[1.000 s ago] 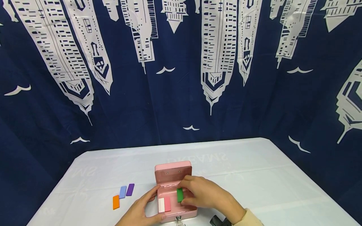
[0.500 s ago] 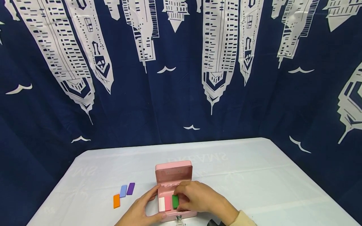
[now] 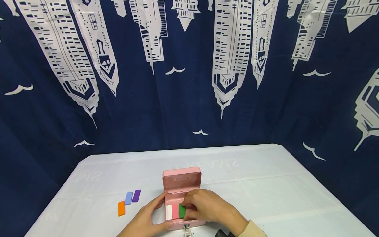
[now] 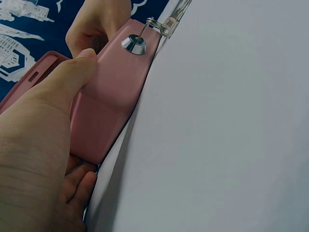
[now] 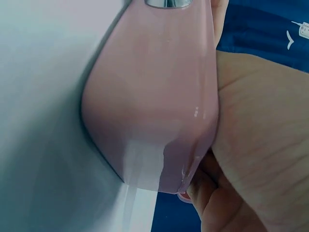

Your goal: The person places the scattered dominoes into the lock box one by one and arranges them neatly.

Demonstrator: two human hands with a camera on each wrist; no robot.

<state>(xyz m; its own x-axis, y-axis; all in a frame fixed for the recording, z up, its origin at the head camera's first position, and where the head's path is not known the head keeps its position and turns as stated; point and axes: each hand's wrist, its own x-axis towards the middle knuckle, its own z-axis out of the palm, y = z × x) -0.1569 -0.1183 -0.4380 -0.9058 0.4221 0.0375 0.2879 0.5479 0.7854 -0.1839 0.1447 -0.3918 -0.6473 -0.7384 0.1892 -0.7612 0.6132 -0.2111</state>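
Observation:
A small pink metal cash box (image 3: pixel 193 223) stands on the table with its lid (image 3: pixel 182 181) raised. My left hand (image 3: pixel 143 220) grips its left side, thumb at the front rim and fingers toward the back corner. Inside, my right hand (image 3: pixel 208 206) pinches a green rectangular block (image 3: pixel 182 211). That block lies against a pink block (image 3: pixel 175 211), and a white block (image 3: pixel 168 212) sits along the box's left wall. The right hand hides the right part of the interior. In the left wrist view a lock (image 4: pixel 134 44) with a key in it shows on the front wall.
To the left of the box, an orange block (image 3: pixel 121 208), a light blue block (image 3: pixel 128 198) and a purple block (image 3: pixel 136 196) lie on the white table (image 3: pixel 266 184). A dark blue curtain (image 3: pixel 183 105) with white buildings hangs behind.
My right hand has moved left inside the box with the green block, which now lies against the pink one. My left hand keeps its hold on the box.

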